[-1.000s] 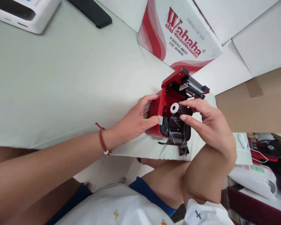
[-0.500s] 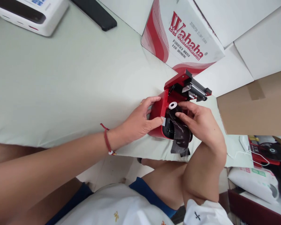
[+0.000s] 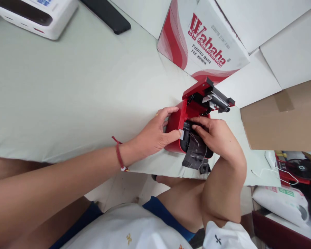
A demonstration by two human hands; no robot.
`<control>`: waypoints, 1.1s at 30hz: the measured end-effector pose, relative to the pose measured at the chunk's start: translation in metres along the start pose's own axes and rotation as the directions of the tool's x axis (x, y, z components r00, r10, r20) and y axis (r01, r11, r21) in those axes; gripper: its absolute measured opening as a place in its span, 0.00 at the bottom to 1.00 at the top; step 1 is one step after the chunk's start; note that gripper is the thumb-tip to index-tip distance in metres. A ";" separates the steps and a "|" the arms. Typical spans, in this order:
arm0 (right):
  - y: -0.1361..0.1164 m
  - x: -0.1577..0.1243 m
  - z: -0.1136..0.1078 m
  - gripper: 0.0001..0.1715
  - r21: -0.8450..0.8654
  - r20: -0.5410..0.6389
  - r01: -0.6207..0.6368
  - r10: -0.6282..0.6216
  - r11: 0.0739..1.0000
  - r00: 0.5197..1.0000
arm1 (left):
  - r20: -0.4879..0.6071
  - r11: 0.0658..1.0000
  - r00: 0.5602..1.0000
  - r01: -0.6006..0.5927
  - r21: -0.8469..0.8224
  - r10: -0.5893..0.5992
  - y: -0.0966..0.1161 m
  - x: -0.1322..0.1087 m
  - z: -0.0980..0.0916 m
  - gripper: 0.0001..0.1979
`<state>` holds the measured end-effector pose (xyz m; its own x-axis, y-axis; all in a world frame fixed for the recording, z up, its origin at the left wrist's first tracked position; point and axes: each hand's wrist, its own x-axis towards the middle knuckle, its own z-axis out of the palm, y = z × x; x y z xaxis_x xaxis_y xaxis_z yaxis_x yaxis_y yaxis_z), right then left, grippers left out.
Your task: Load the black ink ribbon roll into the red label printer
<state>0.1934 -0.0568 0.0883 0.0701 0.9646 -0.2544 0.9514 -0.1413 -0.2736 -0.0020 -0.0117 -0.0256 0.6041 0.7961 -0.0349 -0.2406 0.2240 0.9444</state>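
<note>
A red box-shaped machine that looks like a small label printer (image 3: 174,121) sits near the table's front edge, its hinged lid (image 3: 197,87) raised. The lid carries a black roller assembly (image 3: 219,99). My left hand (image 3: 157,133) grips the body's left side, thumb on a grey tab (image 3: 181,134) at the rim. Inside the body, the fingers of my right hand (image 3: 219,135) are closed on a roll of black ribbon (image 3: 187,126), which they partly hide. A loose length of shiny dark ribbon (image 3: 195,154) hangs over the front.
Behind the machine stands a white and red water carton (image 3: 202,45), with white boxes beside it. A brown cardboard box (image 3: 280,121) is at the right. A white device (image 3: 59,24) and a black flat bar (image 3: 106,15) lie at the back left.
My right hand has moved left and deeper into the machine with the roll. The roll's white core end no longer shows, and the loose ribbon has shifted left. My left hand stays put.
</note>
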 end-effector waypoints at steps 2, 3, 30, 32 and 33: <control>0.001 -0.006 -0.003 0.18 0.071 -0.059 0.046 -0.042 0.996 0.997 | -0.004 1.000 1.000 0.002 -0.003 -0.002 0.000 0.000 0.001 0.36; 0.001 -0.011 -0.005 0.16 0.114 -0.132 0.075 -0.059 0.991 0.989 | -0.008 1.000 1.000 0.005 -0.004 -0.005 0.000 0.000 0.001 0.36; -0.014 -0.064 -0.028 0.20 -0.215 -0.304 0.082 -0.146 0.973 0.942 | 0.025 0.986 0.995 -0.104 0.132 0.101 0.008 -0.005 -0.006 0.38; -0.014 -0.063 -0.026 0.20 -0.227 -0.250 0.097 -0.154 0.969 0.956 | 0.067 0.953 0.979 -0.203 0.226 0.193 0.013 -0.007 -0.008 0.32; -0.014 -0.062 -0.026 0.20 -0.230 -0.233 0.099 -0.154 0.968 0.960 | 0.091 0.931 0.969 -0.247 0.269 0.231 0.015 -0.009 -0.009 0.28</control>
<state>0.1829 -0.1093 0.1320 -0.0090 0.9999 0.0136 0.9970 0.0100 -0.0764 -0.0181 -0.0103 -0.0136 0.5984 0.7721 0.2141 -0.1693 -0.1393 0.9757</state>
